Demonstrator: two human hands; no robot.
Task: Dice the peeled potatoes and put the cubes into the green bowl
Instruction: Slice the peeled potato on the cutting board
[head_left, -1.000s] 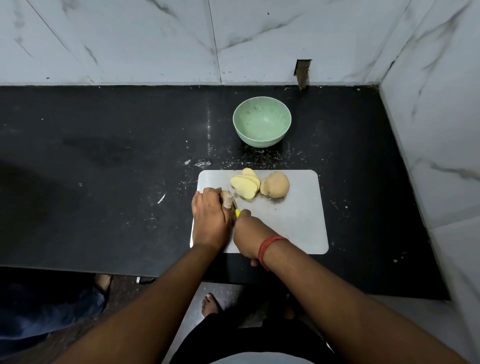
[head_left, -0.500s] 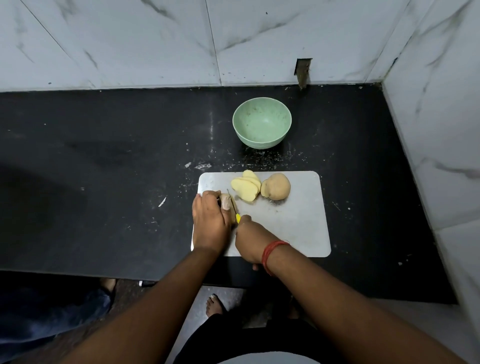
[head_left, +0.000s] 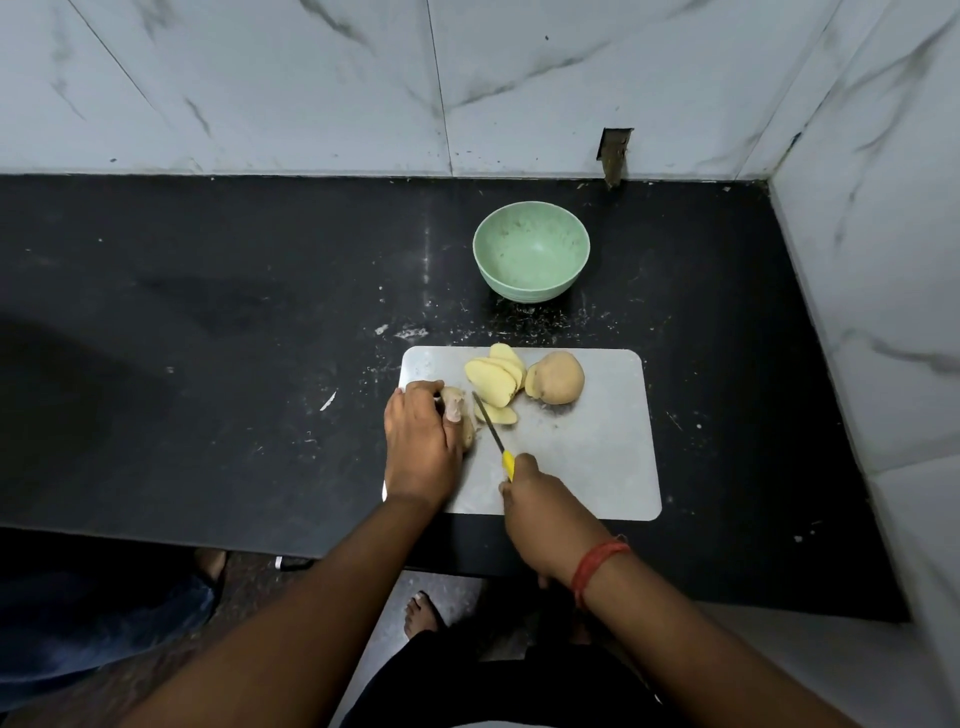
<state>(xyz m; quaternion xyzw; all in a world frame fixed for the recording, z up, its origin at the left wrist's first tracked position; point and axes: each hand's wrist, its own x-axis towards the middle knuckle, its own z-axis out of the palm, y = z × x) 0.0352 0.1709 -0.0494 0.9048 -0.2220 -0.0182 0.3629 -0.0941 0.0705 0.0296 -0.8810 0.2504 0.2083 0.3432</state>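
On the grey cutting board (head_left: 597, 457), my left hand (head_left: 421, 447) holds down a potato piece (head_left: 465, 418) at the board's left side, fingers curled over it. My right hand (head_left: 540, 512) grips a yellow-handled knife (head_left: 491, 423), its blade lying just right of that piece. A fresh slice (head_left: 501, 414) lies beside the blade. Several potato slices (head_left: 493, 376) are stacked at the board's far edge, next to a peeled potato chunk (head_left: 556, 376). The green bowl (head_left: 531, 252) stands beyond the board with nothing in it.
The black counter (head_left: 208, 364) runs left and right, with white crumbs around the board. Marble walls close the back and the right side. A person's leg in dark trousers (head_left: 78, 623) stands at lower left, below the counter's front edge.
The knife has come away to the right of the held piece, and a new slice now lies beside the blade. My left hand stays on the potato piece.
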